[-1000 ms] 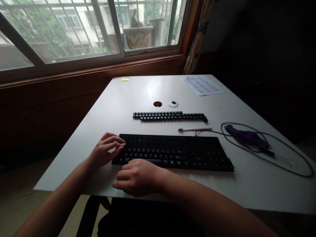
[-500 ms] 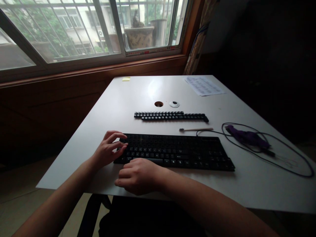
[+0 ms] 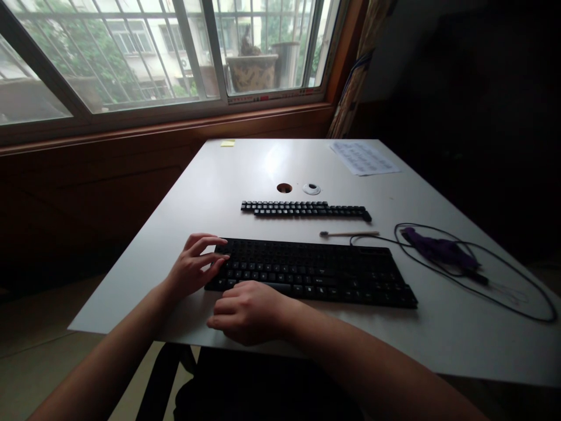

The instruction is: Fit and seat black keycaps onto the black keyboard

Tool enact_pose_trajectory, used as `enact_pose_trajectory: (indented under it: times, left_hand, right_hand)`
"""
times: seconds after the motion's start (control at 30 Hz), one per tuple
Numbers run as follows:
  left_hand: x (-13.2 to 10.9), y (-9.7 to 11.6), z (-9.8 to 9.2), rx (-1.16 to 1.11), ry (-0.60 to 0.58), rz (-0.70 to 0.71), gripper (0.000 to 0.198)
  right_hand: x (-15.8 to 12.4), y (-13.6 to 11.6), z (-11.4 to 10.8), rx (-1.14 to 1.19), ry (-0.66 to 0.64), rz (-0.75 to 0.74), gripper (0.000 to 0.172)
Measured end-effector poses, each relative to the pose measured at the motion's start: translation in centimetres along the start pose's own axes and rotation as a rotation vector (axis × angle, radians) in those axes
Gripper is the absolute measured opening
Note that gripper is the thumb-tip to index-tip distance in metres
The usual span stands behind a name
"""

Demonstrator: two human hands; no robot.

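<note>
A black keyboard (image 3: 324, 275) lies across the near part of the white table, its upper rows bare of keycaps and its lower rows still carrying them. At its left end rests my left hand (image 3: 191, 266), with fingers spread and their tips on the keyboard's upper left part. My right hand (image 3: 248, 313) is curled with the back upward, just in front of the keyboard's near edge. Its fingertips are tucked under, so anything inside is hidden. Beyond the keyboard, loose black keycaps (image 3: 302, 209) are lined up in rows.
A toothbrush (image 3: 348, 234) lies behind the keyboard. To the right are a looped black cable (image 3: 521, 263) and a purple cloth (image 3: 440, 248). Farther back are a round cable hole (image 3: 284, 188), a white ring cover (image 3: 311, 189), printed papers (image 3: 366, 158) and a yellow note (image 3: 227, 143).
The view has shifted slightly, so everything on the table sits a little lower and to the right. Both hands keep nearly the same pose at the keyboard.
</note>
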State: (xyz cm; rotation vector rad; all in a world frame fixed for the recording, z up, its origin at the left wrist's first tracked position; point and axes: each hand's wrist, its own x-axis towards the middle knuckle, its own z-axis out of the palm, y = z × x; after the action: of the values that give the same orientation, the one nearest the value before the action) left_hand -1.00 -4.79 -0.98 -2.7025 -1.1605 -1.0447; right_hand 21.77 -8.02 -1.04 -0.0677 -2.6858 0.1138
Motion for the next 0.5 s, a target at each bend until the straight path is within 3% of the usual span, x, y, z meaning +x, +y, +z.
enact_pose_trajectory:
  times: [0.2, 0.37, 0.5]
  left_hand:
    - [0.1, -0.3, -0.5, -0.045, 0.153, -0.227, 0.015]
    - [0.3, -0.9, -0.3, -0.161, 0.146, -0.457, 0.019]
    - [0.3, -1.3, -0.1, -0.215, 0.113, -0.582, 0.021]
  right_hand:
    - [0.1, 0.1, -0.4, -0.017, 0.069, 0.042, 0.019]
    - [0.3, 0.3, -1.0, -0.105, 0.11, 0.318, 0.028]
    - [0.1, 0.6, -0.8, -0.143, 0.037, 0.49, 0.053]
